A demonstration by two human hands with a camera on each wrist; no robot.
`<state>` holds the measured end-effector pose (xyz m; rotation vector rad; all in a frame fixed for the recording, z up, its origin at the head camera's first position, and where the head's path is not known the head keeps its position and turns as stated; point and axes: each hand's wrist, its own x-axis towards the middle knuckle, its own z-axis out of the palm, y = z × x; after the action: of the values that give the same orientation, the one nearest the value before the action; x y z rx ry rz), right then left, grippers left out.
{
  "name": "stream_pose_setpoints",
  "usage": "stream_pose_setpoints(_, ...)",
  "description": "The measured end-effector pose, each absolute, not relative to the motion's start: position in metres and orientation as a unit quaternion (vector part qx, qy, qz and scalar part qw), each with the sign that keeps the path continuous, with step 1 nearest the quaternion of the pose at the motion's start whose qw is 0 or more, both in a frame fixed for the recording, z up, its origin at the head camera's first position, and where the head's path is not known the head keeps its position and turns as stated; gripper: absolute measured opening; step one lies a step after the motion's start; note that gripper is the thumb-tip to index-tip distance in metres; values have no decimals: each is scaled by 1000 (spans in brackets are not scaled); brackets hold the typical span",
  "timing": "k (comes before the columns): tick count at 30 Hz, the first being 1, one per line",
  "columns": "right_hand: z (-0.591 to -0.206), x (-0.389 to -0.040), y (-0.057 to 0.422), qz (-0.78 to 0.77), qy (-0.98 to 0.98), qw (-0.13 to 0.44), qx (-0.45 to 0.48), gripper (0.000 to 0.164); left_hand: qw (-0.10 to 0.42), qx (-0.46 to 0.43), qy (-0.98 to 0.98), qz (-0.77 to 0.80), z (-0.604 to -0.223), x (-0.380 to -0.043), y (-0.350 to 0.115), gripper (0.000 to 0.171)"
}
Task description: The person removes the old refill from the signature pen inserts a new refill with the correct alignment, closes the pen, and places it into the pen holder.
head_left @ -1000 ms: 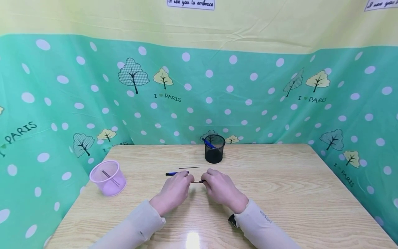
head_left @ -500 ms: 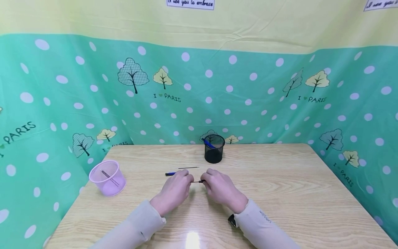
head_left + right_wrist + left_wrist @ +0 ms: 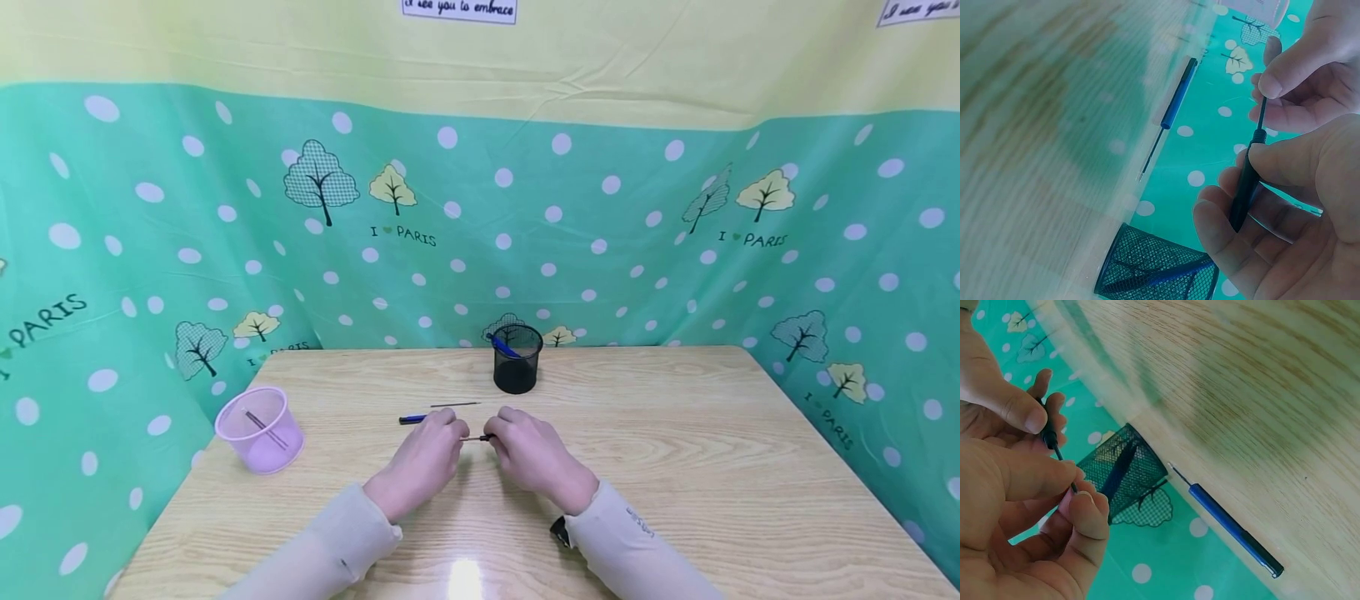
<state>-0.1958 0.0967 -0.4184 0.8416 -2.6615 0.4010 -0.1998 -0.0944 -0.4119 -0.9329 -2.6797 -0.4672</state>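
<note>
Hardly anything has moved in the last second, though the left hand (image 3: 420, 462) now hides more of the blue pen (image 3: 412, 419) lying beyond it.
Two bare hands meet over a wooden table (image 3: 675, 467), joined by one slim, straight line running side to side across the person's front. Thumb and fingertips of the left hand pinch a thin dark rod (image 3: 1262, 115), with no gap to spare. To its right, the right hand (image 3: 536, 458) curls its fingers around a black barrel (image 3: 1247, 187), thumb pressed along it. Rod meets barrel at the collared end; how deep it sits, I cannot tell. From where I stand, any further move seems to depend on keeping that shared axis straight, each hand already at its own end.
</note>
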Motion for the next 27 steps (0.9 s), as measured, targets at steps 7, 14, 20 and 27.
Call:
stream_pose_setpoints(7,-419,-196,97,141,-931,160,295,9,135,-326,-921,-168,-413,-200,-94,12)
stream_pose_setpoints(14,-418,-195,96,144,-930,161,298,9,124,-327,-921,-171,-413,-200,-93,14)
stream_pose_setpoints(20,-418,-195,96,142,-931,158,297,10,119,-330,-920,-177,-413,-201,-93,14)
stream_pose_setpoints(27,-417,-195,96,141,-931,160,296,10,120,-330,-919,-177,-413,-201,-93,14)
